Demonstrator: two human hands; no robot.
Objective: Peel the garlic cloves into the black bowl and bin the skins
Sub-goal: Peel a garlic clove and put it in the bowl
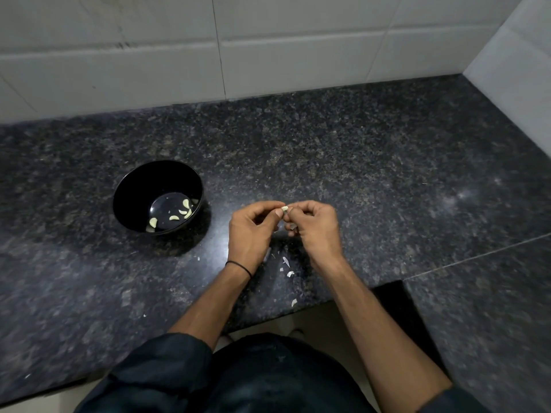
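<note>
A pale garlic clove (pixel 284 208) is pinched between the fingertips of my left hand (pixel 253 231) and my right hand (pixel 314 228), both held just above the dark granite counter (pixel 357 162). The black bowl (pixel 131 186) stands to the left of my hands and holds several peeled cloves (pixel 174 217). Thin white skin scraps (pixel 287 265) lie on the counter below my hands, between my wrists. More bits of skin or clove seem tucked under my right fingers; I cannot tell which.
White tiled walls (pixel 268 49) close off the counter at the back and at the right. The counter's front edge steps inward near my body, with a loose skin piece (pixel 294 302) close to that edge. No bin is in view.
</note>
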